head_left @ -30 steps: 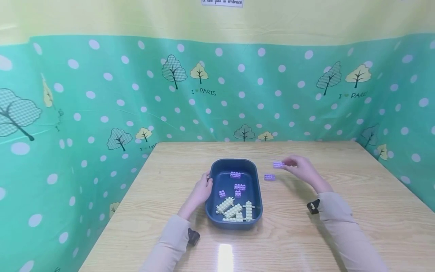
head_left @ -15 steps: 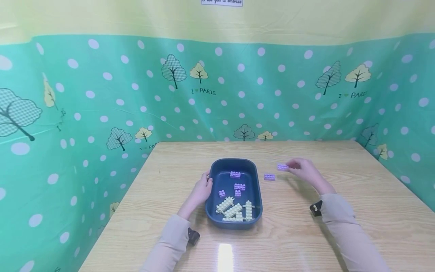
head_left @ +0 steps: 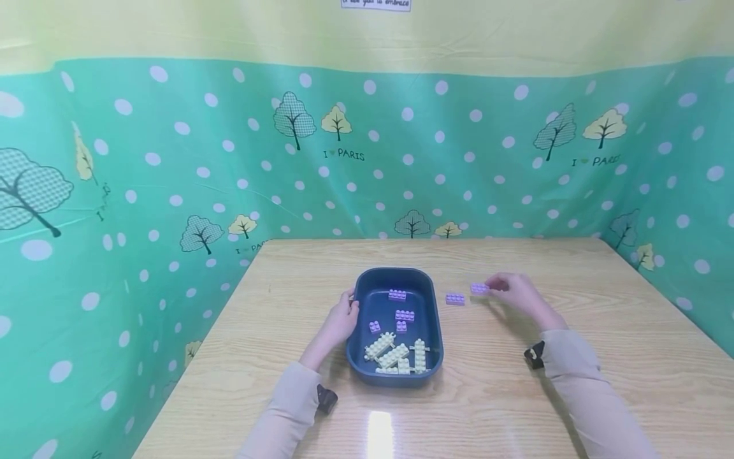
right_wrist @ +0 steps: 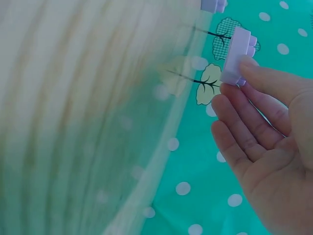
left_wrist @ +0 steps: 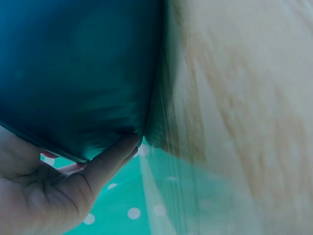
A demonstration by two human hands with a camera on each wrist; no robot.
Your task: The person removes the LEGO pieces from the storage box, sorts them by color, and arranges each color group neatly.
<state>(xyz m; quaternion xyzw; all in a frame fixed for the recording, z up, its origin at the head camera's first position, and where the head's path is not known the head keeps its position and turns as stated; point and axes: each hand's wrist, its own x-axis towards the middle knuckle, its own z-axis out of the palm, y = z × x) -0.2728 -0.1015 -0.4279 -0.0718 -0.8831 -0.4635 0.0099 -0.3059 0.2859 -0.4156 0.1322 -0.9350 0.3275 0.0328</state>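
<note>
A purple brick [head_left: 479, 289] is pinched by one end between the thumb and fingertips of the right hand [head_left: 518, 294], off to the right of a blue tray [head_left: 395, 380]. Whether its underside is lifted clear of the surface [head_left: 275, 306] cannot be told for certain from these angles. The tray's left side is gripped by the left hand [head_left: 341, 319], with fingers set against the outer wall.

Since only one end of the brick is held, it might be twisted or dropped if the pinch were loosened. A loose brick [head_left: 455, 299] lies between it and the tray, and could be knocked aside were the right hand swept low across that gap. With the tray gripped at one side only, it could be tilted by too hard a pull, and the four purple bricks [head_left: 404, 315] and the cream bricks [head_left: 394, 356] inside (the cream ones are crowded at the near end) might be slid together.

The surface is pale and wood-grained, marked by a bright glare [head_left: 380, 433]. Behind it and at both sides a green curtain [head_left: 344, 197] is hung, printed with white dots and trees beneath a yellow band [head_left: 201, 35].
</note>
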